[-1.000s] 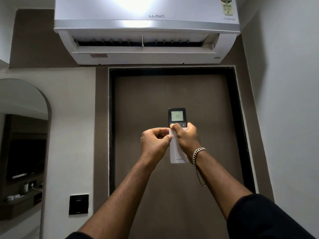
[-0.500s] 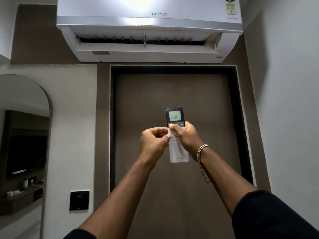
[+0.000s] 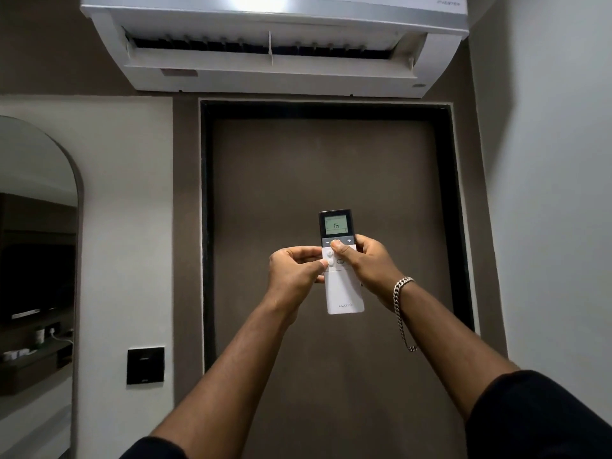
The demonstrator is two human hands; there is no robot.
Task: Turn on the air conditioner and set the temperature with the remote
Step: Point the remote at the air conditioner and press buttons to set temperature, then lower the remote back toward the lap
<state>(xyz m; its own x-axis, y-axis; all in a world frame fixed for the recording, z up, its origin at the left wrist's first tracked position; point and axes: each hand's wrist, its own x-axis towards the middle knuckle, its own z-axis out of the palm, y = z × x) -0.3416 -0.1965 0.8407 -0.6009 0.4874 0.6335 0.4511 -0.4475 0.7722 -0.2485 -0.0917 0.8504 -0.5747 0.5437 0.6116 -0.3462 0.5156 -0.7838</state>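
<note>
A white remote (image 3: 344,293) with a dark top and a lit screen reading 16 is held upright in front of the brown door. My right hand (image 3: 367,266) grips its right side, thumb resting on the middle of the dark button strip between the minus and plus keys. My left hand (image 3: 293,271) pinches its left edge, thumb beside the two round white buttons. The white wall-mounted air conditioner (image 3: 275,71) hangs above the door with its louver flap open.
A brown door (image 3: 331,167) in a black frame fills the wall ahead. An arched mirror (image 3: 36,226) stands at the left, a black switch plate (image 3: 145,365) beside it. A white wall (image 3: 546,193) closes in on the right.
The screen went from 17 to 16. My right thumb slid down from the minus key toward the strip's middle. The view tilted down, so the air conditioner sits higher in frame.
</note>
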